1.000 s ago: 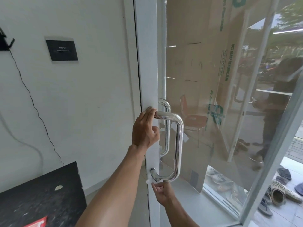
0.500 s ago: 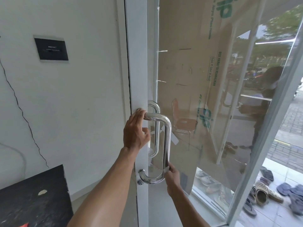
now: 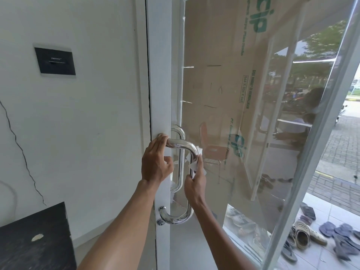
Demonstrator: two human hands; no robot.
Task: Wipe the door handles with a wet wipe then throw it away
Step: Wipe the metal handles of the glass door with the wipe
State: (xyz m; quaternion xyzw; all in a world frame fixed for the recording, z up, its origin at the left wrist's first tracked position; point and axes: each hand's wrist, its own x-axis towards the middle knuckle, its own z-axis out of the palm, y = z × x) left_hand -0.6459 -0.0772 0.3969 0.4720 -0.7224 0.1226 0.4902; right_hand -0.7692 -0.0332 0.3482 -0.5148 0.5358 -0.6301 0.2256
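Observation:
A chrome D-shaped door handle (image 3: 188,209) is fixed to the white frame of a glass door (image 3: 161,94). A second chrome handle (image 3: 180,172) shows behind it through the glass. My left hand (image 3: 155,162) grips the near handle's top bar next to the frame. My right hand (image 3: 195,182) holds a white wet wipe (image 3: 196,162) wrapped around the upper part of the handle's upright bar, just below its top bend.
A keyhole (image 3: 160,222) sits under the handle's lower end. A black board (image 3: 35,236) leans at lower left below a cracked white wall with a black plaque (image 3: 55,61). Several sandals (image 3: 321,234) lie outside at lower right. Cardboard (image 3: 224,75) stands behind the glass.
My right hand has slid the wipe up the handle from its bottom bend to just under the top bend. My left hand has kept its grip on the top bar.

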